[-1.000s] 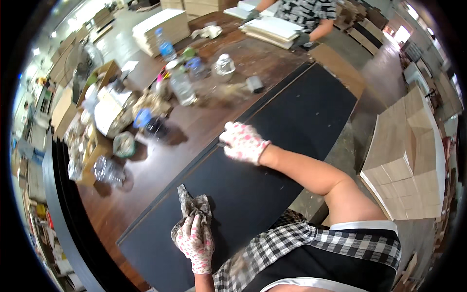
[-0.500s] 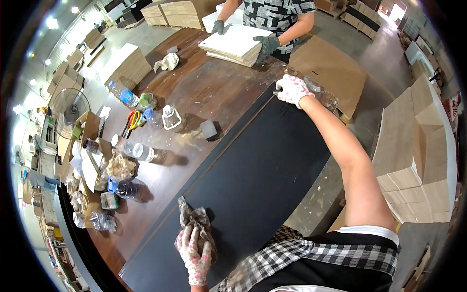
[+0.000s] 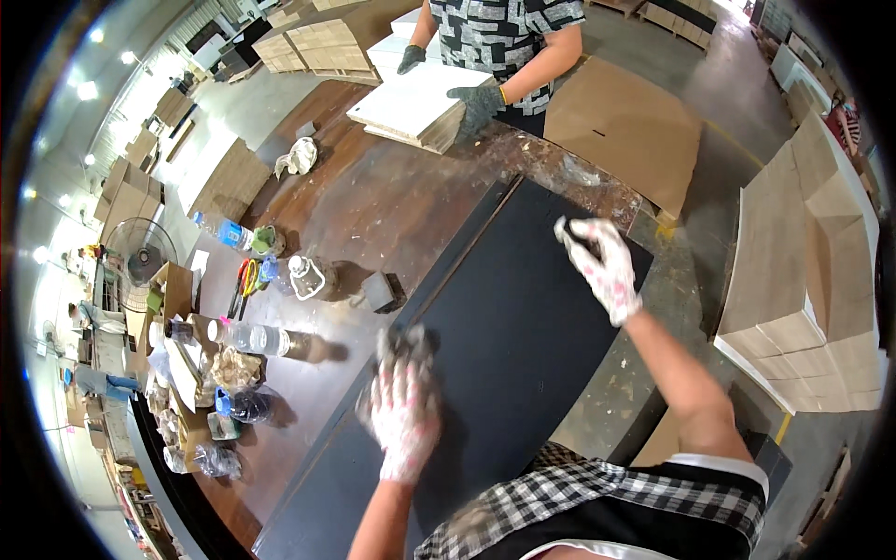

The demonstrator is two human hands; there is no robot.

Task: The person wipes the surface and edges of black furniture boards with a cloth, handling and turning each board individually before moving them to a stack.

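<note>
A long black panel [image 3: 523, 317] lies across the near side of the brown table, with a narrow groove running along its left part. My left hand [image 3: 406, 415], in a white glove with pink spots, presses a crumpled grey rag [image 3: 411, 342] onto the panel beside the groove. Motion blurs both rag and fingers. In a matching glove, my right hand [image 3: 602, 269] is over the panel's far right part, thumb and fingers apart and nothing between them. Whether it touches the surface, I cannot tell.
Across the brown table [image 3: 392, 224], a co-worker's gloved hands hold a stack of white boards [image 3: 411, 107]. Bottles, scissors [image 3: 247, 277] and a dark block [image 3: 379, 292] stand left of the panel. Stacked boards [image 3: 793, 289] rise at the right, and cardboard [image 3: 625, 131] lies beyond the table.
My left hand and the rag have moved up along the panel, away from me. My right hand has left the far end, come nearer and spread its fingers. The whole view has shifted slightly.
</note>
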